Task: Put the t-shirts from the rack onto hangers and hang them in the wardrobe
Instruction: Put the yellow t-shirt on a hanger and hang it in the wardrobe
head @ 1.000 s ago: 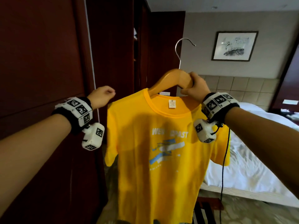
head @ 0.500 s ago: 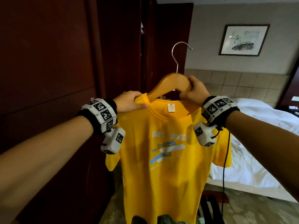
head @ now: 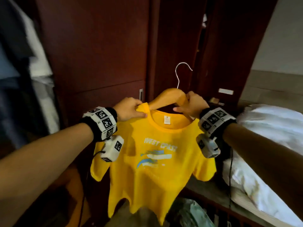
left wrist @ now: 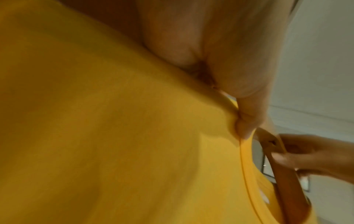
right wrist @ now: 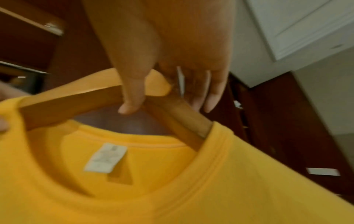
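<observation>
A: Where's the yellow t-shirt [head: 152,161]?

B: Centre of the head view, held up in the air in front of the dark wooden wardrobe [head: 101,46]. It's on a wooden hanger [head: 170,99] whose metal hook [head: 182,74] points up, free of any rail.

A: And the right hand [head: 191,104]?

B: Its fingers [right wrist: 208,94] are curled over the top of the hanger by the hook, thumb underneath, so it grips the hanger.

A: The left hand [head: 129,108]?

B: It pinches the shirt's collar and shoulder at the hanger's left arm; the left wrist view shows the cloth bunched between the thumb and the fingers [left wrist: 243,128].

A: Anything else around?

B: A bed [head: 270,145] with white sheets at the right edge of the frame, and light garments [head: 39,63] hanging at the upper left, blurred.
</observation>
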Available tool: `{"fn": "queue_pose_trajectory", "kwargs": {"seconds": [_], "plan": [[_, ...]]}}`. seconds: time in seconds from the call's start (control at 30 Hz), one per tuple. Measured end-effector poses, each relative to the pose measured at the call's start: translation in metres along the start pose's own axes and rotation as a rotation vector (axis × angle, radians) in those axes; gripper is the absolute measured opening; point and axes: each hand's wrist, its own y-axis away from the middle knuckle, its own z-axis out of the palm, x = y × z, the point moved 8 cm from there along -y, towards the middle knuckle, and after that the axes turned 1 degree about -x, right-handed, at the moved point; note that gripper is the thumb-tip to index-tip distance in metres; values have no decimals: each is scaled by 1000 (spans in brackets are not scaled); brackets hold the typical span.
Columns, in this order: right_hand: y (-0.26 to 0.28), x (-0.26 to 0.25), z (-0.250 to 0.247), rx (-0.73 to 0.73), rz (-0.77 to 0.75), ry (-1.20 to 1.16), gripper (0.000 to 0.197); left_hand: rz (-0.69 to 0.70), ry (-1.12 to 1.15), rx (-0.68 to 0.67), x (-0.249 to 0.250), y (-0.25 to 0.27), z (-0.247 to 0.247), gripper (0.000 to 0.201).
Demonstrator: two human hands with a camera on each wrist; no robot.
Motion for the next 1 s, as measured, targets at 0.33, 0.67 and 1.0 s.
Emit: {"fn": "queue_pose_trajectory", "kwargs": {"seconds": [0.33,0.67,1.0], "plan": [[73,-129,90,-472,-56,-832,50,-331,-138,220,-30,115,-29,39],[114,-282,145,-612,92,-1111,22,-514,-167,226,-74,235,-91,37],[184,-379,188,-534,225,-1249,54,-760,96,376,-180,410,-223,35]]}}
